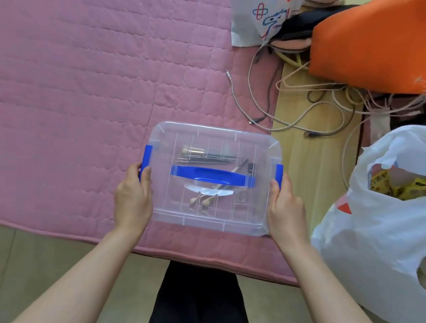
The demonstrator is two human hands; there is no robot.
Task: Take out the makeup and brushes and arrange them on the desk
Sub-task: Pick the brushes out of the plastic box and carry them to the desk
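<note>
Both hands are in close, left hand (132, 195) and right hand (286, 209) gripping opposite ends of the lidded clear box (251, 212) on the pink quilt (85, 69), fingers at its blue latches, brushes (202, 155) visible inside under the blue handle (209, 175).

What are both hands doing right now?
Left hand: grips the box's left blue latch.
Right hand: grips the right blue latch.

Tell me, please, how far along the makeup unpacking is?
Nothing is out yet: the brushes lie inside the clear box, its lid on. The left hand and right hand grip its blue latches. Opening, removing and arranging all remain.
</note>
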